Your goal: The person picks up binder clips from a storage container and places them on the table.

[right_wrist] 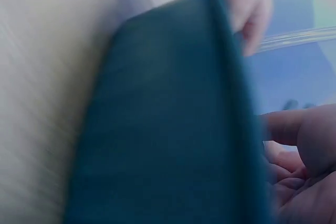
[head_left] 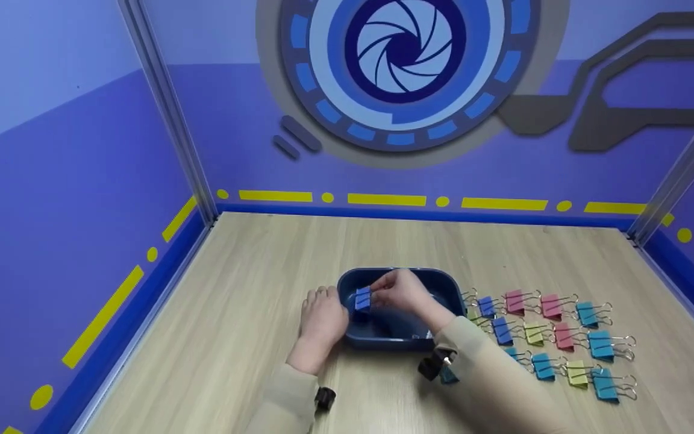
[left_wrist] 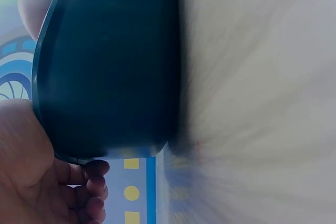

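A dark blue rectangular tray (head_left: 383, 344) stands on the table. My left hand (head_left: 323, 314) holds its left rim, thumb over the edge; in the left wrist view, the curled fingers (left_wrist: 95, 184) show by a corner of the tray. Over the inside of the tray, near its left end, my right hand (head_left: 404, 294) pinches a blue binder clip (head_left: 362, 299) by its wire handle end. In the right wrist view the tray wall (right_wrist: 157, 124) hides that clip, and part of the right hand (right_wrist: 310, 177) shows beyond the rim.
Rows of binder clips lie right of the tray: blue (head_left: 502, 331), pink (head_left: 550, 307), yellow (head_left: 577, 374) and teal (head_left: 601, 345). The right sleeve (head_left: 491, 374) covers part of them. Blue panel walls (head_left: 226, 132) enclose the wooden table (head_left: 250, 259) at the back and sides.
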`<state>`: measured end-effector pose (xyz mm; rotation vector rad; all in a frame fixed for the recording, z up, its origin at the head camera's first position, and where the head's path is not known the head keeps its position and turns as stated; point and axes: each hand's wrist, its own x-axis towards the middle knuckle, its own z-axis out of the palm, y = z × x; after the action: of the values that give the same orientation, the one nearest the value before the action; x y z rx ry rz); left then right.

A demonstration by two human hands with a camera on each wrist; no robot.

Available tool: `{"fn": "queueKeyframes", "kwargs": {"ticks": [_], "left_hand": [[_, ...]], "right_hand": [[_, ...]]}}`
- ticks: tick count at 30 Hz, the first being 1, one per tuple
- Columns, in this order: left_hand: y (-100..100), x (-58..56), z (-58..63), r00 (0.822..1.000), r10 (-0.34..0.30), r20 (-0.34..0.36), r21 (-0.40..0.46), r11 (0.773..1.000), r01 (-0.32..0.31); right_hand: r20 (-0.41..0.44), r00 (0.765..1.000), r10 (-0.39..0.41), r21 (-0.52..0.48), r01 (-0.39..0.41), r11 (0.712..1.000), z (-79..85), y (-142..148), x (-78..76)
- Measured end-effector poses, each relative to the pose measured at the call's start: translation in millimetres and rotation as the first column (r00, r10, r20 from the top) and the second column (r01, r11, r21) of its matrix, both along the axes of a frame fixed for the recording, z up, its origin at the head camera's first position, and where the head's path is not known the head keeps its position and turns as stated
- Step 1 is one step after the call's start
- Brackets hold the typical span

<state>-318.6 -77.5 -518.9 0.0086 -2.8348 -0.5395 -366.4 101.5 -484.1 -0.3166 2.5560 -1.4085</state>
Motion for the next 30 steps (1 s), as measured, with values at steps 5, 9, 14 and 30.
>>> {"fn": "queueKeyframes", "kwargs": {"ticks": [5,9,14,30], "left_hand": [[0.6,0.4,-0.6,1.000,0.006,0.016,0.005,1.000,-0.006],[0.5,0.9,-1.0,1.000,0.007,0.026,0.008,1.000,-0.007],[-0.2,1.5,-1.0,1.000,0.003,0.006,0.010,1.000,-0.003],[-1.3,2.6,-2.1,1.000,-0.006,-0.012,0.024,1.000,0.006]], "right_hand": [[-0.050,0.997,0.058,-0.024,-0.059,0.998,22.2,30.6,9.8],[-0.081,0.992,0.093,-0.033,-0.096,0.995,38.9,61.5,19.1],[-0.080,0.993,0.088,-0.011,-0.090,0.996,54.8,102.8,32.3],[-0.038,0.999,0.024,0.135,-0.019,0.991,82.4,250.6,78.9]]}}
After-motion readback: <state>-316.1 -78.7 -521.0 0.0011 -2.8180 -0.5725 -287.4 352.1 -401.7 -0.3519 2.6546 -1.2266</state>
